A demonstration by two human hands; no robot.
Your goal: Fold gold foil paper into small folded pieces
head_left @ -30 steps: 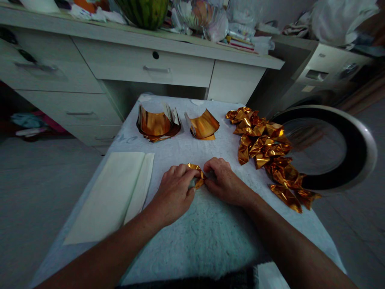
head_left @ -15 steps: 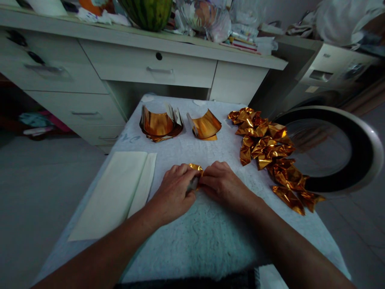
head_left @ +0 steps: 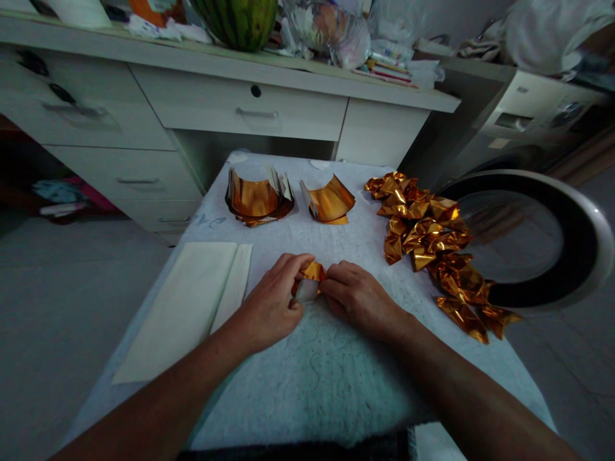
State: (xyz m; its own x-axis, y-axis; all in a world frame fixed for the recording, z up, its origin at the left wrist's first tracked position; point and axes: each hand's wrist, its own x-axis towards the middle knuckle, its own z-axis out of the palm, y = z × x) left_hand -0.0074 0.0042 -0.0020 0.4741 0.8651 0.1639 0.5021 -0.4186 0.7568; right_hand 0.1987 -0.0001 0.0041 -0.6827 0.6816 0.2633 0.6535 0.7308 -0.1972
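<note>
Between my hands is a small piece of gold foil paper (head_left: 313, 271), partly folded, with a pale underside showing. My left hand (head_left: 271, 301) grips its left side, thumb below and fingers above. My right hand (head_left: 358, 298) pinches its right end, the fingertips partly hidden. Beyond my hands stand a thick curved stack of gold foil sheets (head_left: 254, 198) and, to its right, a thinner curved stack (head_left: 331, 200). A pile of folded gold foil pieces (head_left: 423, 234) spreads along the right side of the cloth-covered table (head_left: 307, 397).
White folded paper (head_left: 180, 301) lies at the table's left. A white desk with drawers (head_left: 254, 115) stands behind, bearing a watermelon (head_left: 235, 22) and plastic bags. At right, the washing machine's round door (head_left: 583, 243) hangs open close to the foil pile.
The fingers of my left hand have shifted up and left, uncovering more of the foil and its pale underside. My right hand stays nearly in place, still pinching.
</note>
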